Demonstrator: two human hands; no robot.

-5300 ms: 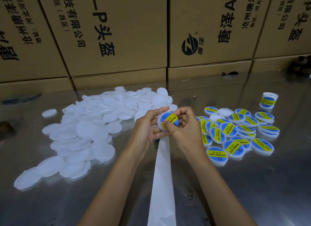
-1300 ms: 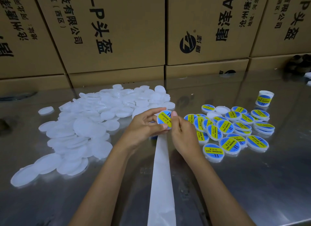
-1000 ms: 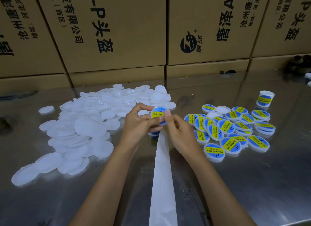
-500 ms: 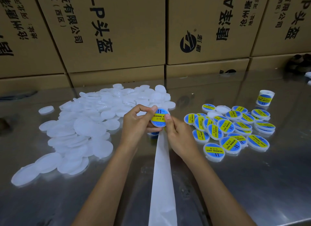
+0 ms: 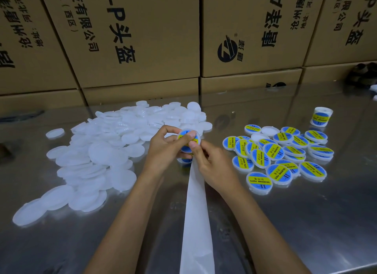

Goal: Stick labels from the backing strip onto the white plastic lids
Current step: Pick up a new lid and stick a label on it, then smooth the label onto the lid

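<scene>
My left hand [image 5: 165, 149] grips a white plastic lid [image 5: 196, 135] that carries a blue and yellow label, with its thumb pressed across the label. My right hand [image 5: 212, 163] touches the lid's lower edge with its thumb and fingertips, and its fingers curl by the top of the white backing strip [image 5: 196, 212]. The strip runs from under the hands toward me. Another blue label [image 5: 186, 161] shows just under the lid. A heap of plain white lids [image 5: 98, 151] lies to the left.
Labelled lids [image 5: 281, 157] lie in a cluster on the right of the shiny steel table [image 5: 306, 222]. A small labelled tub [image 5: 321, 116] stands behind them. Stacked cardboard boxes [image 5: 132, 39] wall off the table's far edge.
The lid has been turned in my hands and my left thumb now lies across its label. My right fingers have slid up to the lid's lower edge. The hands stay in the same place.
</scene>
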